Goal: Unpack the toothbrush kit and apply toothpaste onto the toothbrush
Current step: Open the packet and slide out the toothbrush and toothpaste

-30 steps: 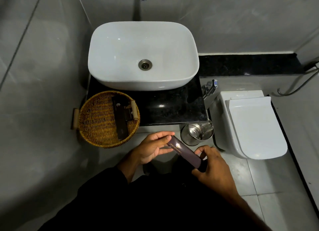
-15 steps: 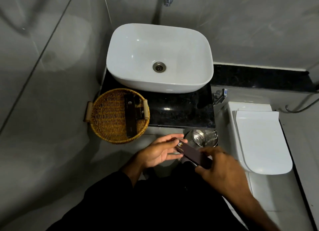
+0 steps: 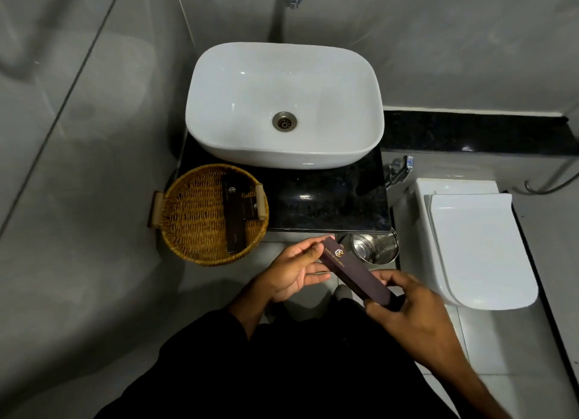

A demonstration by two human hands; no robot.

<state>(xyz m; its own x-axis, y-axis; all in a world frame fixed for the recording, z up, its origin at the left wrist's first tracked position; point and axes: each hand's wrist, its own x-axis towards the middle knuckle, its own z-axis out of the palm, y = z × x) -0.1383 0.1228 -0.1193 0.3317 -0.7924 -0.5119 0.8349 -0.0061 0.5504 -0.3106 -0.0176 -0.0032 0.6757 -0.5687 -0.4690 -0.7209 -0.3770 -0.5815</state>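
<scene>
Since a second ago both hands and the box have shifted right in view, and the right hand's grip has slid along the near end of the box. Right hand (image 3: 416, 318) clenches that near end of the dark toothbrush kit box (image 3: 355, 273) between thumb and fingers; left hand (image 3: 293, 270) holds the far end, its fingers loosely curled under and around it, so the box lies slanted between the two, still closed, gold logo facing up. Just beyond the far end stands a steel bin (image 3: 374, 248) on the floor. Further out, above the left hand, a wicker basket (image 3: 188, 224) sits on the black counter (image 3: 329, 199) with more dark boxes (image 3: 235, 218) in it. Behind it rests the white sink (image 3: 250, 89). Right of the grip is a closed toilet (image 3: 476, 246)
</scene>
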